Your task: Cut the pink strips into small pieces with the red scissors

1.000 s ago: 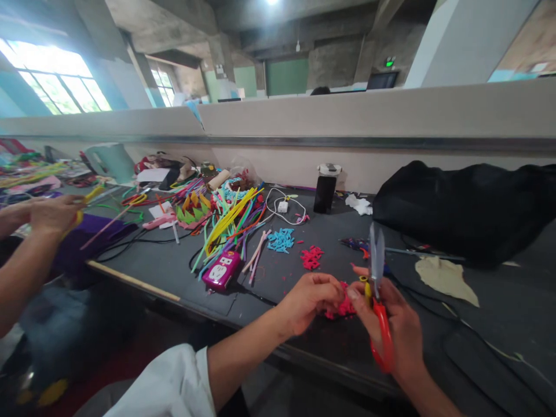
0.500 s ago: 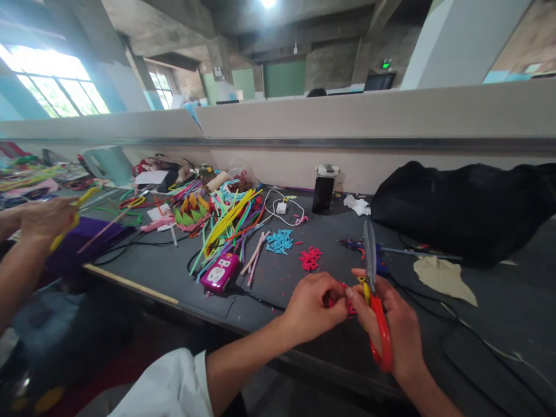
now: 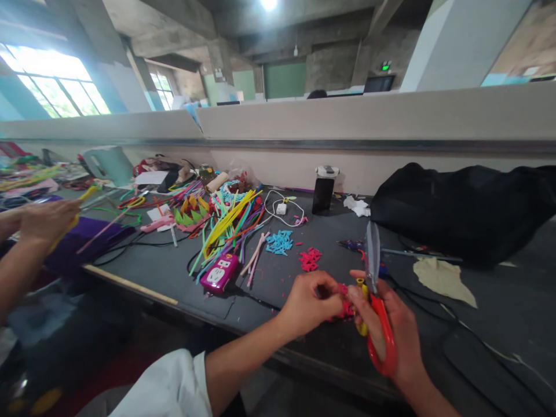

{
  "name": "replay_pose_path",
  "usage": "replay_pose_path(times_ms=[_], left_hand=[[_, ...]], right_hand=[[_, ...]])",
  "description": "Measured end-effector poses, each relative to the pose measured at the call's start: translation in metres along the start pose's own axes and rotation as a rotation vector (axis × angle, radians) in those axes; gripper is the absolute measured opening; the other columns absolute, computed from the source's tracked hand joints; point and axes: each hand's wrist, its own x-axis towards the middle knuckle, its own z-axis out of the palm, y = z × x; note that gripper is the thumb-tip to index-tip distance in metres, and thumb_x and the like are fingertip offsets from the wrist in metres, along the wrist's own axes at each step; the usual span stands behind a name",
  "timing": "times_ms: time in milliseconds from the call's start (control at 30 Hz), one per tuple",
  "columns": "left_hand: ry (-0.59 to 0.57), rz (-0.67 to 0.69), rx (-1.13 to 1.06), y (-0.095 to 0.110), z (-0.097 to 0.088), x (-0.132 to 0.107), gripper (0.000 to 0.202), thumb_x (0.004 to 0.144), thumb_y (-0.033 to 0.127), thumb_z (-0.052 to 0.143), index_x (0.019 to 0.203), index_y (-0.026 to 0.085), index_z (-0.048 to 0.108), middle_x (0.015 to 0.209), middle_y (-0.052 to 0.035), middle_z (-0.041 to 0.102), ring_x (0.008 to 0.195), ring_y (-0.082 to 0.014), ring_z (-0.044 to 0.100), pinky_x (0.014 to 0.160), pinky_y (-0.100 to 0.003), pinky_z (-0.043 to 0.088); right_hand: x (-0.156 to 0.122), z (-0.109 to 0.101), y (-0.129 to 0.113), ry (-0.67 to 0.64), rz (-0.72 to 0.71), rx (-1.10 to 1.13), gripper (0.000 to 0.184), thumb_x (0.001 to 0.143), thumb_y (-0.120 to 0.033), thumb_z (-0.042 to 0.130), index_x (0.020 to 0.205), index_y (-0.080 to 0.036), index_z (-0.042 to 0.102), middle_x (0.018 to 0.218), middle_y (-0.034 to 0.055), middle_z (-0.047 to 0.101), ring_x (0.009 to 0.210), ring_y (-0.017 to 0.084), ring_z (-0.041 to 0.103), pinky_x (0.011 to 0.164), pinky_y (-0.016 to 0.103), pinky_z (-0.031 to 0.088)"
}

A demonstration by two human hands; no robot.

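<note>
My left hand (image 3: 310,302) is closed in a pinch on a small pink fuzzy piece (image 3: 346,308) held just above the dark table (image 3: 165,269). My right hand (image 3: 388,324) touches the same pink piece with its fingertips and grips red-handled scissors (image 3: 377,307) whose blades point up and look shut. Small heaps of cut pink bits (image 3: 310,259) and blue bits (image 3: 279,240) lie on the table beyond my hands.
A bundle of coloured pipe cleaners (image 3: 226,226), a pink power strip (image 3: 218,273), a dark bottle (image 3: 324,188), a black bag (image 3: 464,208) and a beige scrap (image 3: 443,279) lie around. At the far left another person's hands (image 3: 41,219) hold a yellow strip.
My hands have shifted slightly while working the pink piece; the scissors tilted a little. The other person's hands moved slightly at the left.
</note>
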Motion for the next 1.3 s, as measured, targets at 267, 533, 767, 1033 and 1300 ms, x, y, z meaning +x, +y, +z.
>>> replay_pose_path(times_ms=[267,533,767,1033,1300], left_hand=[[0.156,-0.129,-0.831,0.010,-0.016,0.012,0.006,0.072,0.018,0.064,0.069,0.015,0.059,0.056,0.0040,0.047,0.056,-0.0079,0.043,0.064,-0.024,0.039],[0.186,-0.161,-0.903,0.009,-0.015,0.010,0.015,0.069,0.021,0.071,0.069,0.016,0.058,0.067,0.0028,0.053,0.062,-0.0080,0.048,0.066,-0.023,0.041],[0.205,-0.168,-0.925,0.012,-0.015,0.010,0.015,0.068,0.021,0.073,0.069,0.016,0.059,0.067,0.0029,0.054,0.062,-0.0079,0.049,0.066,-0.023,0.042],[0.207,-0.149,-0.910,0.010,-0.015,0.009,0.014,0.068,0.020,0.073,0.070,0.016,0.059,0.067,0.0032,0.055,0.062,-0.0074,0.049,0.066,-0.022,0.041],[0.215,-0.121,-0.835,0.011,-0.015,0.009,0.014,0.069,0.022,0.071,0.070,0.016,0.059,0.065,0.0041,0.053,0.059,-0.0061,0.046,0.063,-0.020,0.039]], right_hand=[[-0.014,0.024,0.025,-0.062,-0.201,-0.172,0.045,0.086,-0.052,0.053,0.113,-0.017,0.062,0.106,0.0094,0.071,0.090,0.022,0.070,0.078,0.030,0.055],[-0.024,0.028,0.024,-0.131,-0.237,-0.296,0.036,0.089,-0.043,0.048,0.116,-0.021,0.061,0.105,0.0061,0.072,0.088,0.020,0.071,0.075,0.031,0.056],[-0.024,0.028,0.027,-0.107,-0.306,-0.340,0.036,0.090,-0.040,0.048,0.115,-0.019,0.062,0.107,0.0075,0.071,0.090,0.020,0.071,0.075,0.029,0.056],[-0.026,0.029,0.032,-0.106,-0.329,-0.327,0.035,0.089,-0.035,0.049,0.117,-0.018,0.062,0.110,0.0078,0.071,0.093,0.019,0.070,0.081,0.030,0.055],[-0.025,0.029,0.030,-0.116,-0.314,-0.283,0.034,0.089,-0.035,0.049,0.114,-0.018,0.064,0.106,0.0074,0.072,0.088,0.019,0.071,0.077,0.028,0.057]])
